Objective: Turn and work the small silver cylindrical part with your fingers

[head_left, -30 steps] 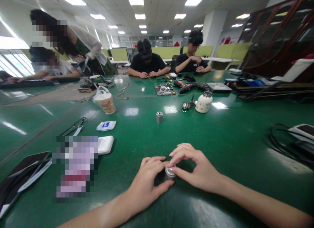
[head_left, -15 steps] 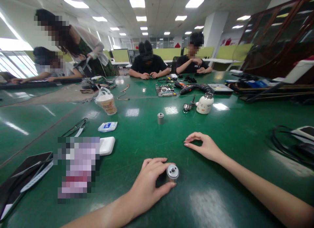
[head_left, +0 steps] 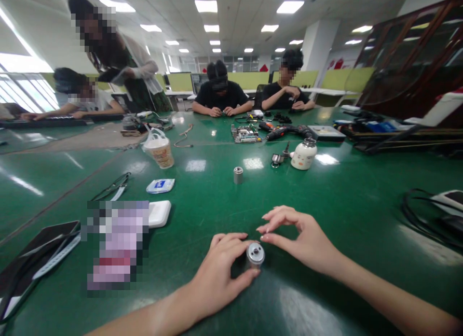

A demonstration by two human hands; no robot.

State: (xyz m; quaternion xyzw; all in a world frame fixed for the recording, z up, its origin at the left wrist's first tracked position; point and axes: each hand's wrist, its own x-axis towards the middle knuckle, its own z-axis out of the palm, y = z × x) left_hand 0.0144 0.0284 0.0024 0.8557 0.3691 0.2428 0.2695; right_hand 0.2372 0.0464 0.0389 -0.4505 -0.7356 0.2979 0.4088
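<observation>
My left hand rests on the green table with thumb and index finger around a small metal motor. The motor stands upright, and its round silver top shows a central hub and small dark holes. Just behind and to the right of it hovers my right hand, thumb and index fingertip brought together in a pinch. Anything between those fingertips is too small to make out. A second small metal motor stands upright by itself, farther up the table.
To the left lie a phone-like item with a blurred surface, a white box, a blue-white packet and a bagged cup. Beyond are a white bottle, a circuit board and a power drill. Several people sit or stand around.
My right hand has moved left and nearer, towards the motor in my left hand. The left hand has stayed on that motor. A standing person at the left has straightened slightly.
</observation>
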